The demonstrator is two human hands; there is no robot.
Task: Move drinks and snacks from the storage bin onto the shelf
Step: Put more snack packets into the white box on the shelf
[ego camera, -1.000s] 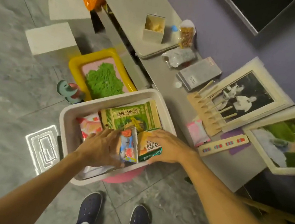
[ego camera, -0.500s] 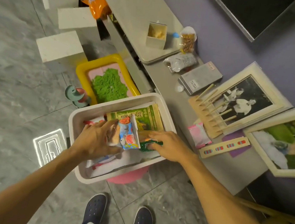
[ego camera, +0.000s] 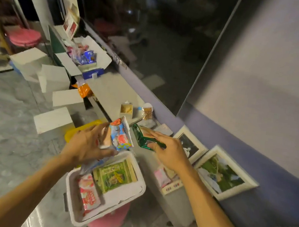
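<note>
blue pack (ego camera: 120, 138) upright, green packet (ego camera: 142, 139) slanting

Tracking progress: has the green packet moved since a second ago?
Yes. The right hand has lifted the green packet out of the white bin, past its far rim.

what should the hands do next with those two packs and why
Probably carry both forward and set them on the shelf: the left hand grips the blue snack pack, the right hand pinches the green packet, both are clear of the storage bin, neither rests on the shelf yet.
</note>
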